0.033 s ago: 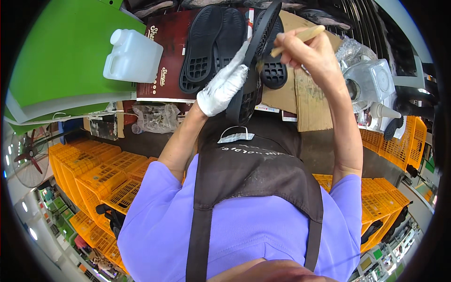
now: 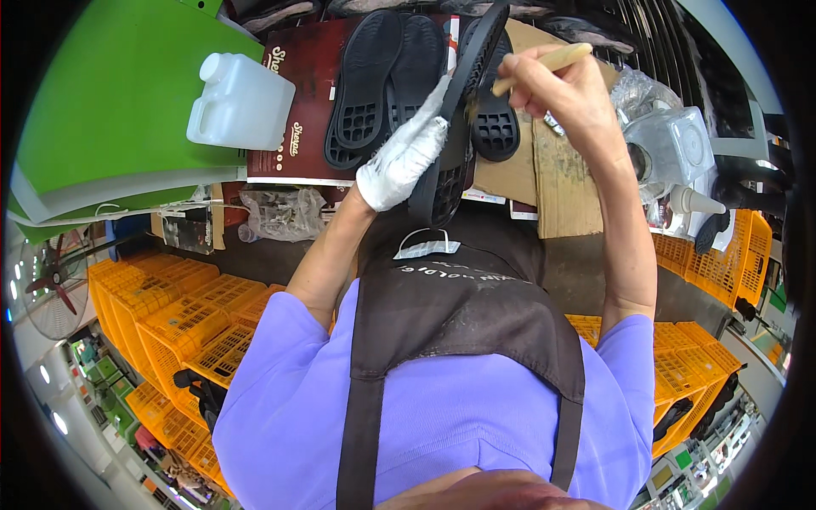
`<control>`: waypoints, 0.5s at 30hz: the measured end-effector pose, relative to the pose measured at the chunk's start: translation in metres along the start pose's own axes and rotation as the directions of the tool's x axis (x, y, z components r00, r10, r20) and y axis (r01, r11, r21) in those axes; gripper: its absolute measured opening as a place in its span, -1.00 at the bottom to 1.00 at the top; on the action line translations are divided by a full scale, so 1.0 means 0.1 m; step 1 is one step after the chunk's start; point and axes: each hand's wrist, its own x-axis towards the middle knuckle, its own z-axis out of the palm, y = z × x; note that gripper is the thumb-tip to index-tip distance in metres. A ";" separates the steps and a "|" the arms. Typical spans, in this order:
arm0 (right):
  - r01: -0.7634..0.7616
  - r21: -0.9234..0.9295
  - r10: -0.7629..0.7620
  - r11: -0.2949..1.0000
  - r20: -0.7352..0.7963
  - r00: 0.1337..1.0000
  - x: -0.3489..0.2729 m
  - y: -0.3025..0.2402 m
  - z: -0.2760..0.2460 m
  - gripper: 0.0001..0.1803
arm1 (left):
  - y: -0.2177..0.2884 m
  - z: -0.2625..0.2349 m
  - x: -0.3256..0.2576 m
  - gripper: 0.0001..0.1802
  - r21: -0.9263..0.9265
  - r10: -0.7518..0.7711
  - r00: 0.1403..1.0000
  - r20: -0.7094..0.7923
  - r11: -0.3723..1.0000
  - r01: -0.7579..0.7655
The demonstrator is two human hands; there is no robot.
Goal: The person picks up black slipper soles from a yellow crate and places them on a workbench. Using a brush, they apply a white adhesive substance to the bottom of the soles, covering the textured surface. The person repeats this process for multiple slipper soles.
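Note:
My left hand (image 2: 406, 161), in a white glove, grips a black shoe sole (image 2: 456, 146) that stands tilted on its edge. Its gloved fingers lie along the sole's left side. In my bare right hand (image 2: 565, 93) is a brush (image 2: 554, 61) with a pale wooden handle, its blurred bristle end close to the sole's right side; whether it touches cannot be made out. Beyond the left hand, black soles (image 2: 369, 81) overlap on a dark red box (image 2: 310, 119). Another black sole (image 2: 495, 132) lies behind the brush, on cardboard (image 2: 565, 191).
At the left, a white plastic jug (image 2: 242, 102) stands beside a green surface (image 2: 110, 102). A clear plastic container (image 2: 671, 144) and a white nozzle-topped bottle (image 2: 697, 201) are at the right. Yellow crates (image 2: 195, 319) stack up on both sides. Dark shoe pieces line the far edge.
My right hand and the brush have shifted very slightly to the right. The left hand and the held sole look unmoved.

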 end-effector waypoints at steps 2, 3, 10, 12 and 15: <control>0.041 -0.052 -0.044 0.998 -0.049 0.998 0.06 -0.01 -0.04 -0.74 | -0.07 0.00 0.00 -0.36 -0.069 -0.007 1.000 0.004 0.998 0.008; 0.082 -0.085 -0.087 0.993 -0.060 0.994 0.10 0.00 -0.07 -0.71 | -0.08 0.00 -0.01 -0.36 -0.144 -0.036 0.999 0.011 0.989 0.037; 0.327 -0.249 -0.369 0.912 -0.146 0.918 0.19 0.10 -0.12 -0.76 | -0.10 0.07 -0.08 -0.36 -0.633 -0.227 0.973 0.039 0.748 0.200; 0.439 -0.353 -0.505 0.826 -0.115 0.856 0.18 0.09 -0.09 -0.81 | -0.10 0.06 -0.08 -0.36 -0.768 -0.225 0.968 0.112 0.598 0.228; 0.610 -0.468 -0.685 0.640 0.012 0.728 0.14 0.06 -0.05 -0.84 | -0.03 0.00 -0.04 -0.31 -0.887 -0.153 0.963 0.220 0.379 0.263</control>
